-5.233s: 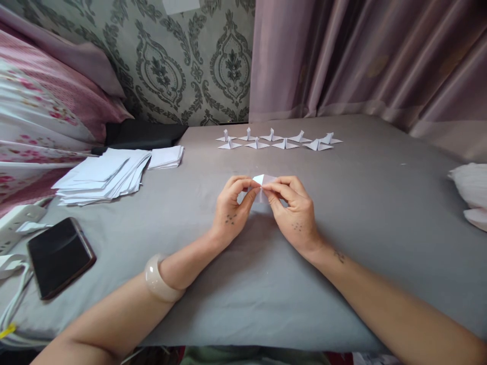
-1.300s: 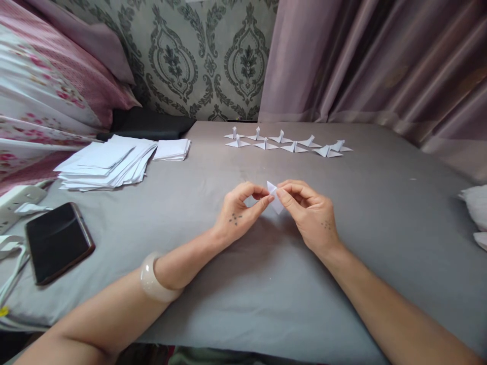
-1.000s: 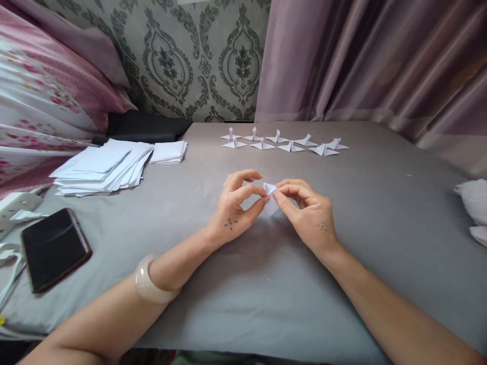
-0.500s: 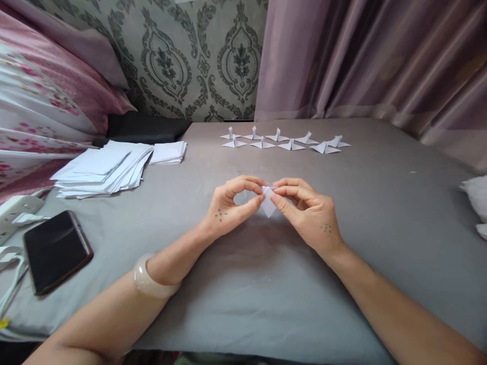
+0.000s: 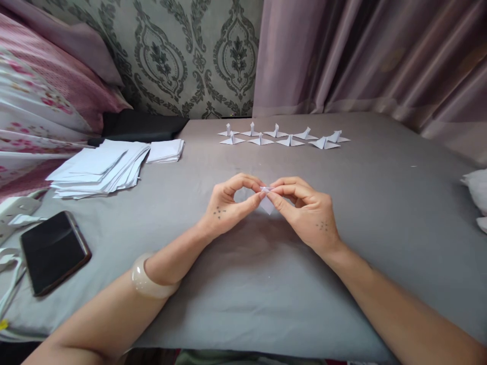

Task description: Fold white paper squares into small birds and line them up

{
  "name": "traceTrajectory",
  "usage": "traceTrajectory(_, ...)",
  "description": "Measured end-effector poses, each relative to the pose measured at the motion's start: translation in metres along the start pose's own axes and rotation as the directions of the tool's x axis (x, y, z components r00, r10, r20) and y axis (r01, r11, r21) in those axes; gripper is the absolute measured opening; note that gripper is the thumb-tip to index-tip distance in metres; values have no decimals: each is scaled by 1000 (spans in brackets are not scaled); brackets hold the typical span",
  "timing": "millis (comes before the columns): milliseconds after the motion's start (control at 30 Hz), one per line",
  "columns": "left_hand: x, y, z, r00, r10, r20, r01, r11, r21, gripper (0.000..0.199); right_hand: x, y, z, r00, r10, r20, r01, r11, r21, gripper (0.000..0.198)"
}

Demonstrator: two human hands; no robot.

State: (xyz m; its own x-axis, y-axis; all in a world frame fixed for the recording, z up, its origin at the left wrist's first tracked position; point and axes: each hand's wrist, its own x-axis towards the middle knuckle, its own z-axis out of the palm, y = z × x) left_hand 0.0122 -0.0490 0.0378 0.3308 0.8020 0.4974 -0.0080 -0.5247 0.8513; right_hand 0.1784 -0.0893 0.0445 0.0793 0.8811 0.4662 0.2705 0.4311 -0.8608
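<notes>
Between my two hands is a small folded piece of white paper point(image 5: 267, 206), held up above the grey cloth, its pointed end hanging down. My left hand point(image 5: 236, 200) pinches its upper left edge between thumb and fingertips. From the other side my right hand point(image 5: 304, 208) pinches the upper right edge, with the thumb in front. The fingertips of both hands nearly meet and hide part of the top folds. Farther back, several white folded paper birds point(image 5: 289, 141) stand in two rows.
A stack of white paper sheets point(image 5: 95, 165) lies at the left, with a smaller pile point(image 5: 165, 151) beside it. Nearer me are a phone point(image 5: 55, 253) and a white power strip point(image 5: 15, 213) with cables. A white crumpled item point(image 5: 477, 190) sits at the right edge.
The thumbs and fingertips have come closer together at the paper's top, and its upper part is now folded down more, so less of its face shows. The view has shifted slightly.
</notes>
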Motion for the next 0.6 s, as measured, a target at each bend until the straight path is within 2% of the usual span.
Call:
traceTrajectory(133,1,2,0,998,-57,5,57,997,-60,7,0,-1,0,1000,4,-3,-4,1000,14,4)
traceTrajectory(333,3,-2,-4,980,-200,4,195,950,-242,8,4,-1,-6,995,63,74,-64,998,12,7)
traceTrajectory(600,3,-2,-2,960,-277,24,266,889,-372,10,4,-4,-8,992,116,50,-116,993,3,14)
